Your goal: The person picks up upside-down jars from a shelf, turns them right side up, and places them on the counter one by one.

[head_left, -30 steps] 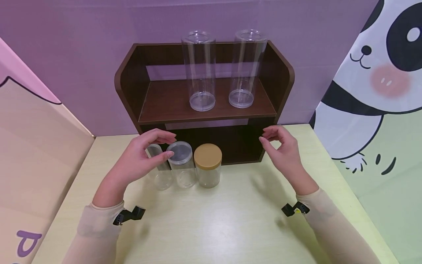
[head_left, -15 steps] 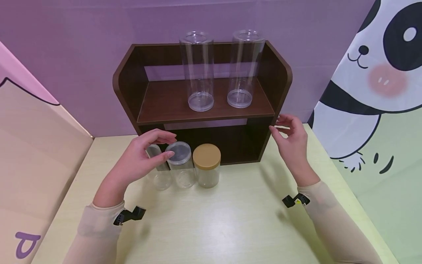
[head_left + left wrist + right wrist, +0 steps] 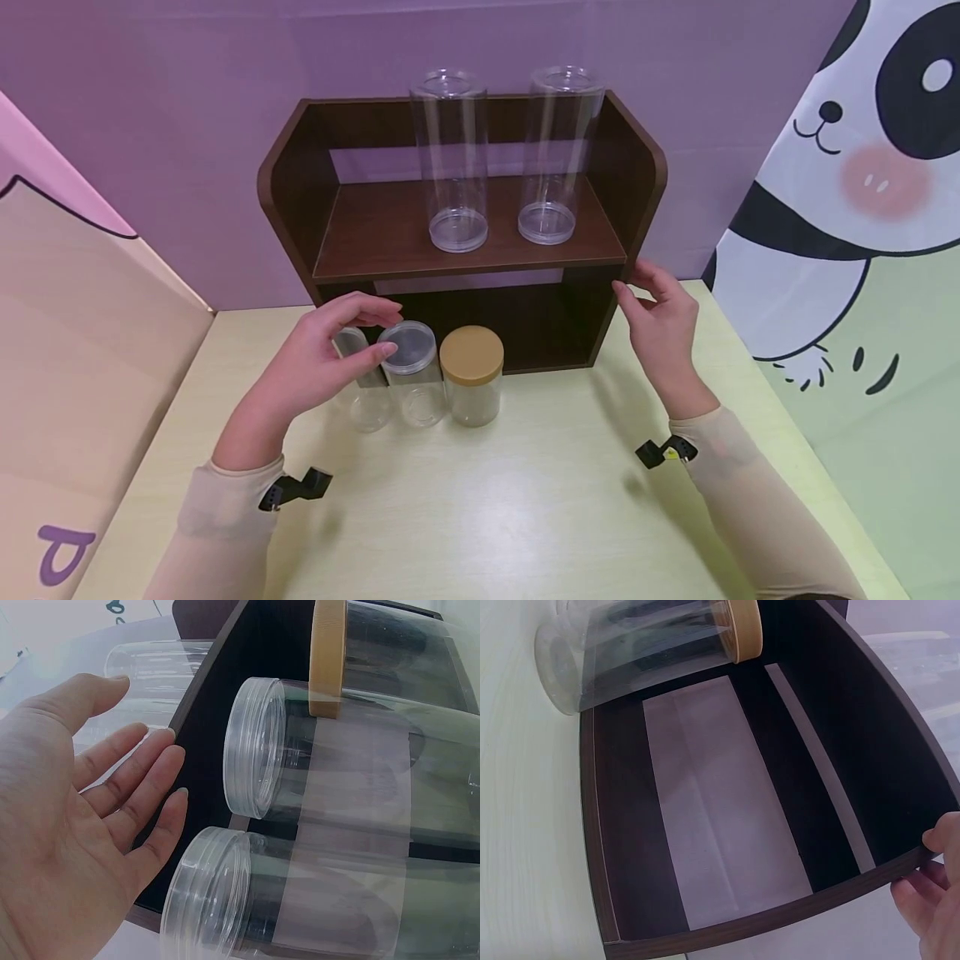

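Observation:
A dark brown two-tier shelf stands on the table. My right hand grips its right side panel; in the right wrist view the thumb lies on the near side of the edge and the fingers go behind it. My left hand hovers near the tops of the jars, holding nothing, fingers loosely bent. Below it are a clear jar and a clear-lidded jar, partly hidden by the hand. Beside them is a jar with a tan lid. The left wrist view shows a gap between fingers and lids.
Two tall clear cylinders stand upright on the upper tier, one right of the other. The three jars stand in a row at the shelf's lower left front. A purple backdrop hangs behind, with a panda-printed panel to the right.
My right hand has moved right and slightly away, from in front of the shelf's right side to its side panel, which it now grips. The left hand and jars stay in place.

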Demonstrator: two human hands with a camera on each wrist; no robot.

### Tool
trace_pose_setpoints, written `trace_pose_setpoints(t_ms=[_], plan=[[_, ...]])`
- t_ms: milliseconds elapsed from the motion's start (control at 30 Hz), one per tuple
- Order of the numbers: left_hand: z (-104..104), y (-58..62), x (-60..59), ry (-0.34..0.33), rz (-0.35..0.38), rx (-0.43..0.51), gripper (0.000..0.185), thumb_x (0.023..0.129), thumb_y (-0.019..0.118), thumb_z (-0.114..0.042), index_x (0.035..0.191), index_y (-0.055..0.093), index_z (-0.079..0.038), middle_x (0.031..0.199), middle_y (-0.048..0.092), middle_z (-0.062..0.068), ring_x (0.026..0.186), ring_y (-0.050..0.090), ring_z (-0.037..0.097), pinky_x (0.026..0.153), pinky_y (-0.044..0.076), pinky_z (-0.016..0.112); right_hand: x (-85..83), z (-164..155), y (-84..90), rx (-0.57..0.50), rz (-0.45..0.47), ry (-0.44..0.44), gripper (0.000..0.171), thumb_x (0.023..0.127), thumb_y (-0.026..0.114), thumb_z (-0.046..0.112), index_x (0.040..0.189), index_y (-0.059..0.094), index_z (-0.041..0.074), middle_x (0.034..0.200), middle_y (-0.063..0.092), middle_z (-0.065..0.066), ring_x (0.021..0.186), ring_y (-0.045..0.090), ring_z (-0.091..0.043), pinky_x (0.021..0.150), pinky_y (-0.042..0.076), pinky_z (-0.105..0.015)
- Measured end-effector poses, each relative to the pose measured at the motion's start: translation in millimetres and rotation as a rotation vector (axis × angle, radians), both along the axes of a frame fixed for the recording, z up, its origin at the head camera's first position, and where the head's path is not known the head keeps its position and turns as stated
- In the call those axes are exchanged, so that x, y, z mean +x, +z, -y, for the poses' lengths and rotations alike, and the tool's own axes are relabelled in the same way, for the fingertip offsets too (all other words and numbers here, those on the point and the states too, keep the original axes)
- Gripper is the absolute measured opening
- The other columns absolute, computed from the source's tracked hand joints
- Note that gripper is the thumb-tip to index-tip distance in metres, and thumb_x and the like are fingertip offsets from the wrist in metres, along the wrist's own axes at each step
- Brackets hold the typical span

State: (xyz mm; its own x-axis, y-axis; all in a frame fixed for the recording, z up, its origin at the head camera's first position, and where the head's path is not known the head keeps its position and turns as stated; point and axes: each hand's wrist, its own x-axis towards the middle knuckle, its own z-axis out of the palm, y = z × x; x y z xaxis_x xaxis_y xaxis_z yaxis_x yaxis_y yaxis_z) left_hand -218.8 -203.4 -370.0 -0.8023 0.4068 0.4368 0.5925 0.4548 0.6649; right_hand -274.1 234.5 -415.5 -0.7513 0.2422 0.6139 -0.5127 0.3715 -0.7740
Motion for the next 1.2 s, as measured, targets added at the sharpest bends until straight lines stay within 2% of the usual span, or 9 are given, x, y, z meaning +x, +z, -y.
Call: trace_pose_setpoints(t_ms=[233,333,433,567,667,833,1033,1200], plan=[[-5.6,7.1,-2.6,-0.017,-0.039,0.021,0.042,0.097,0.084,-0.001,0.135,0.073,-0.011,0.133,0.071,-0.002,0.117,0.068,0.016,0.105,0.053,0.021,-0.5,0.2,-1.4,0.038,-0.02,-0.027,0.03,0.1,0.08,0.0,0.13,0.079,0.002,0.119,0.081,-0.01,0.104,0.073,-0.001,0.084,0.06,-0.014],[-13.1,16.8,-6.0,-0.021,-0.071,0.08,0.044,0.096,0.083,0.004,0.137,0.071,-0.007,0.134,0.069,0.001,0.116,0.068,0.014,0.104,0.056,0.022,-1.7,1.0,-2.4,0.071,-0.035,-0.039,0.03,0.101,0.078,-0.001,0.131,0.078,0.0,0.12,0.081,-0.01,0.104,0.072,0.0,0.083,0.06,-0.013],[-23.4,30.4,-13.2,-0.017,-0.11,0.145,0.049,0.094,0.083,0.007,0.139,0.067,0.0,0.137,0.065,0.009,0.12,0.066,0.018,0.104,0.057,0.023,-2.6,2.8,-2.7,0.097,-0.046,-0.05,0.028,0.102,0.076,-0.001,0.13,0.076,-0.002,0.12,0.08,-0.011,0.105,0.07,0.001,0.083,0.059,-0.012],[-40.4,48.1,-30.2,0.052,-0.14,0.164,0.059,0.094,0.086,-0.001,0.147,0.059,0.0,0.145,0.059,0.013,0.129,0.062,0.024,0.109,0.056,0.029,-2.5,4.7,-3.1,0.113,-0.057,-0.067,0.026,0.102,0.076,-0.001,0.128,0.076,-0.003,0.12,0.079,-0.014,0.105,0.07,-0.003,0.083,0.058,-0.011],[-52.7,56.0,-46.7,0.131,-0.14,0.098,0.075,0.093,0.09,-0.011,0.156,0.049,-0.004,0.152,0.052,0.012,0.137,0.056,0.025,0.116,0.053,0.038,-2.4,5.3,-4.2,0.113,-0.062,-0.073,0.025,0.102,0.075,-0.002,0.127,0.076,-0.003,0.119,0.078,-0.017,0.105,0.071,-0.01,0.083,0.058,-0.011],[-67.3,60.1,-73.6,0.199,-0.096,-0.026,0.098,0.092,0.092,-0.021,0.168,0.031,-0.01,0.158,0.043,0.012,0.145,0.048,0.024,0.122,0.048,0.041,-1.8,6.3,-4.0,0.095,-0.058,-0.065,0.023,0.101,0.076,-0.003,0.124,0.076,-0.004,0.118,0.078,-0.017,0.105,0.073,-0.018,0.083,0.058,-0.01],[-75.5,67.6,-89.9,0.226,0.063,0.006,0.106,0.092,0.092,-0.024,0.172,0.023,-0.016,0.162,0.042,0.013,0.145,0.052,0.029,0.122,0.049,0.044,-1.1,7.3,-3.8,0.086,-0.052,-0.061,0.022,0.101,0.077,-0.001,0.123,0.077,-0.003,0.117,0.079,-0.014,0.104,0.071,-0.009,0.082,0.058,-0.011],[-81.2,76.6,-98.6,0.189,0.167,0.065,0.109,0.092,0.093,-0.025,0.173,0.02,-0.018,0.165,0.044,0.008,0.148,0.053,0.025,0.121,0.05,0.043,-1.7,6.7,-3.3,0.081,-0.055,-0.064,0.021,0.101,0.077,-0.002,0.122,0.077,-0.004,0.116,0.079,-0.014,0.103,0.072,-0.01,0.081,0.058,-0.01]])
